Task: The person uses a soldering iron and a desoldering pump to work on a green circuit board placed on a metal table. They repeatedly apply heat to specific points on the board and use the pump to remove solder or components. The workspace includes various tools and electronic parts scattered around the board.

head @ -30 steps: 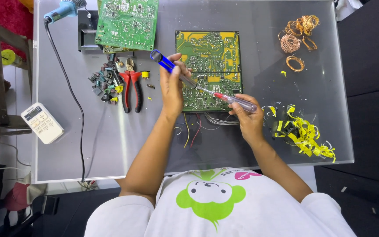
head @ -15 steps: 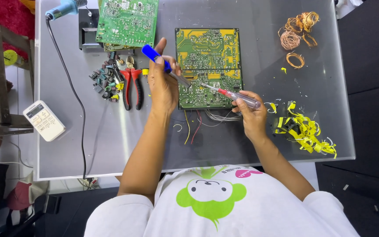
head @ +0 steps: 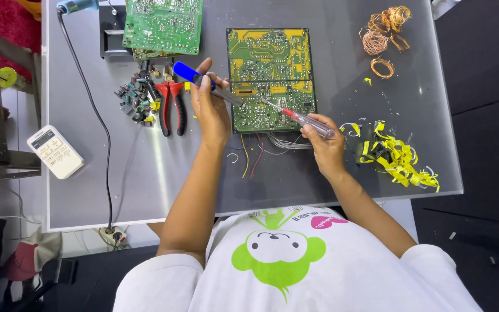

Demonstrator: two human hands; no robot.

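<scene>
Left hand grips blue-handled iron | right hand grips clear screwdriver | both tips converge on circuit board, lying just ahead, between hands.

Left hand and right hand fisted (bare forearms outstretched)

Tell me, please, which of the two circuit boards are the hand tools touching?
The yellow-green board in the table's middle; both tool tips rest on it. The plain green board lies untouched at the far edge.
</scene>
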